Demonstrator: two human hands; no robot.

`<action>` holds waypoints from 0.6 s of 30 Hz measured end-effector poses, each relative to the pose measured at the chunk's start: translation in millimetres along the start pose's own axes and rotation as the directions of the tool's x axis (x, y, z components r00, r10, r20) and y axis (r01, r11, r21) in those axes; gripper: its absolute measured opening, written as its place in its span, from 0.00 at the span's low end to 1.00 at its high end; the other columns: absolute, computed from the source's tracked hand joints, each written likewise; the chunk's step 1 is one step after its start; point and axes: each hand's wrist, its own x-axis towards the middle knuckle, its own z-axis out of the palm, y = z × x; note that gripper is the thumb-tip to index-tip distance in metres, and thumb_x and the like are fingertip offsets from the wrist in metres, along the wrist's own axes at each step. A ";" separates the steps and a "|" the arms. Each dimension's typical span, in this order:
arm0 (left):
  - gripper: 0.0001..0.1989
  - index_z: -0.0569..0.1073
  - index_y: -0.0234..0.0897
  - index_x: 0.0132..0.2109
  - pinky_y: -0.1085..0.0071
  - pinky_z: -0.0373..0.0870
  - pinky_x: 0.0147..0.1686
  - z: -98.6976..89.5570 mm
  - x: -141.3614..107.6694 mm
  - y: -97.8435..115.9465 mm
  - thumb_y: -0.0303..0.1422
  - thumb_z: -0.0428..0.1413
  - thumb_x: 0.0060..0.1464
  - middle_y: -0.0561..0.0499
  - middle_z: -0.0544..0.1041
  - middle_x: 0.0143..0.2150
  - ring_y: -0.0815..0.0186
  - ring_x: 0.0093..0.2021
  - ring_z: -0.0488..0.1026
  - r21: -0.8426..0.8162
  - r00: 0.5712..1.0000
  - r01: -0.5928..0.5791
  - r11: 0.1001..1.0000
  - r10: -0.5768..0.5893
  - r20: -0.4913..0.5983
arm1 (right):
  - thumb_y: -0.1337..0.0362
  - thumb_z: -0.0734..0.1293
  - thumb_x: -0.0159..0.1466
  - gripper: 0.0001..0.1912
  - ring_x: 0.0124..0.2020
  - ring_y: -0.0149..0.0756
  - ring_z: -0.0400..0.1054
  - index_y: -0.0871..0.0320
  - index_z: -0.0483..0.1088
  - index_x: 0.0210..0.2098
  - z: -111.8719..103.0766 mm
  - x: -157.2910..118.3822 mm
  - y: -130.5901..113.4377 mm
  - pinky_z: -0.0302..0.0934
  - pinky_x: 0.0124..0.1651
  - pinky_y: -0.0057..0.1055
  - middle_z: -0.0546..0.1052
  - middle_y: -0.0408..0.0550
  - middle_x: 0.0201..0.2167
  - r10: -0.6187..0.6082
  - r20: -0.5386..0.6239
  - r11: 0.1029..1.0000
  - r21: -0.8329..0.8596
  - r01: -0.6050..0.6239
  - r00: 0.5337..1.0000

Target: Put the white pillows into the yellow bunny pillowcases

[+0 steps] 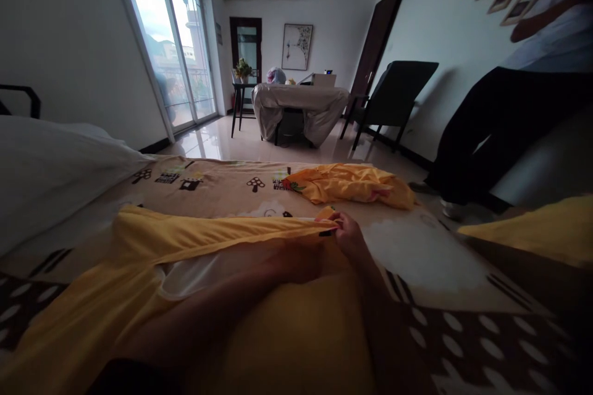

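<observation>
A yellow pillowcase lies spread before me on the bed, its opening facing up. My right hand pinches the far edge of that opening at its right end. Dim and partly covered, my left hand reaches across into the opening; its fingers are hidden. White cloth shows inside, beside my left forearm. Beyond my hands, a crumpled orange-yellow cloth with a red and green print rests on the patterned bedsheet.
A person in dark trousers stands at the right, near a dark chair. More yellow fabric lies at the right edge. White cloth is heaped at the left. Past the bed stands a covered table.
</observation>
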 end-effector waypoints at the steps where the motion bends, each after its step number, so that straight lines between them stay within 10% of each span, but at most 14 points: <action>1: 0.25 0.58 0.37 0.64 0.61 0.71 0.46 1.4 -1.4 -1.4 0.35 0.46 0.61 0.40 0.74 0.52 0.56 0.46 0.75 0.009 1.000 0.001 1.000 -0.001 -0.007 | 0.67 0.56 0.47 0.11 0.31 0.37 0.70 0.56 0.61 0.31 -1.5 0.4 0.5 0.63 0.33 0.30 0.74 0.47 0.27 -0.002 0.034 1.000 0.024 0.001 0.999; 7: 0.25 0.58 0.38 0.64 0.65 0.69 0.50 5.0 -0.4 -0.1 0.30 0.45 0.60 0.43 0.72 0.55 0.59 0.50 0.73 0.051 0.997 -0.036 0.998 0.040 -0.063 | 0.65 0.62 0.49 0.26 0.36 0.36 0.71 0.60 0.66 0.48 -21.3 -9.6 -7.0 0.63 0.37 0.28 0.76 0.47 0.36 -0.167 0.292 0.983 0.122 0.136 0.942; 14: 0.29 0.46 0.30 0.68 0.57 0.43 0.67 16.3 2.9 1.3 0.30 0.43 0.62 0.40 0.45 0.71 0.55 0.70 0.42 0.119 0.983 -0.058 0.991 0.077 -0.165 | 0.75 0.59 0.50 0.17 0.36 0.39 0.69 0.61 0.74 0.36 -13.7 -7.1 1.9 0.58 0.38 0.29 0.76 0.53 0.34 -0.274 -0.117 0.821 -0.545 0.169 0.954; 18: 0.27 0.53 0.30 0.66 0.57 0.45 0.67 19.8 4.8 -5.4 0.32 0.45 0.61 0.40 0.50 0.70 0.56 0.69 0.45 0.128 0.968 -0.117 0.985 0.142 -0.206 | 0.74 0.59 0.49 0.16 0.35 0.38 0.68 0.59 0.72 0.34 -11.3 -8.3 1.2 0.57 0.37 0.28 0.76 0.52 0.34 -0.246 -0.151 0.853 -0.503 0.139 0.958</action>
